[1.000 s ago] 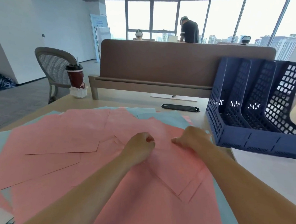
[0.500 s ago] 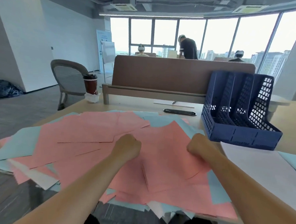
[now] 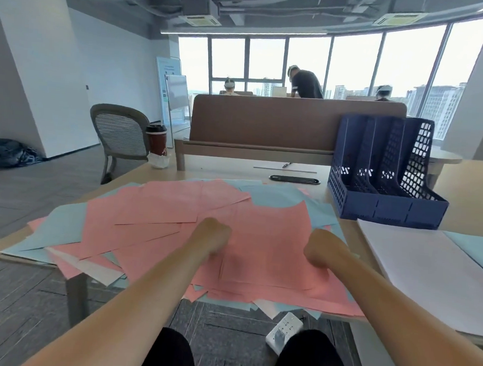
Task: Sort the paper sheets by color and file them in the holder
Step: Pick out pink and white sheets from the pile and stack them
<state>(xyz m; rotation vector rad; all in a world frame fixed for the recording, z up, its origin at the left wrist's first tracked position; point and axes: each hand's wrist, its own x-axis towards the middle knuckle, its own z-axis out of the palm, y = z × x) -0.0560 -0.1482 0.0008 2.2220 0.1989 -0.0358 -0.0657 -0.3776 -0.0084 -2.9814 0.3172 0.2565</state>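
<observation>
Pink sheets (image 3: 159,214) lie in a loose heap on the desk, over light blue sheets (image 3: 62,225) and a few white ones. My left hand (image 3: 211,237) and my right hand (image 3: 319,250) are curled on the left and right sides of one pink sheet (image 3: 268,241), gripping it. Its far edge curves up off the pile. The dark blue mesh file holder (image 3: 380,202) stands at the back right, and its slots look empty. My fingertips are hidden under the hands.
A stack of white sheets (image 3: 427,267) with a light blue sheet (image 3: 476,248) lies right of the pile. Behind are a brown divider (image 3: 266,122), a black tray (image 3: 294,180), a red cup (image 3: 156,139) and a chair (image 3: 118,135). A power strip (image 3: 283,331) lies on the floor.
Both hands have drawn back toward the near desk edge and moved apart, taking one pink sheet along. The view has pulled back and tilted up.
</observation>
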